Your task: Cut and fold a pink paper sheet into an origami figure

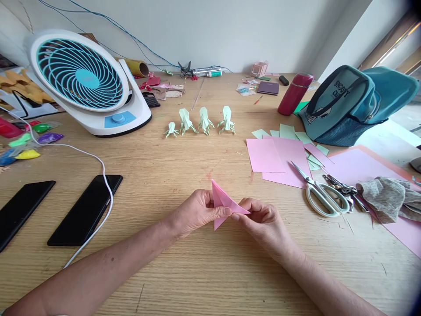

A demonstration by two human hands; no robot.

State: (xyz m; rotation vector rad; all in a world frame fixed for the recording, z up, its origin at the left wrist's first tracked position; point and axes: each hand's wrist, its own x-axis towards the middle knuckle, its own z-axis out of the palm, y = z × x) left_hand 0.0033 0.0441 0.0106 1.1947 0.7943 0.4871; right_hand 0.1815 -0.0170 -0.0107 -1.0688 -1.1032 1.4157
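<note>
A small piece of folded pink paper (222, 199) is held above the wooden table between my two hands. My left hand (199, 210) pinches it from the left, thumb across the front and fingers behind. At its right corner, the thumb and forefinger of my right hand (261, 217) grip the paper. Pointed corners stick out at the top, bottom and right. Beyond my hands stand several pale green origami figures (205, 120) in a row, the leftmost one smaller than the others.
White-handled scissors (325, 197) lie at right beside keys (344, 188) and grey cloth (383, 197). Pink sheets (266, 156) and green scraps (287, 131) sit behind them, near a blue bag (345, 105) and red flask (295, 94). At left are a fan (88, 79), two phones (85, 210) and a white cable (110, 197).
</note>
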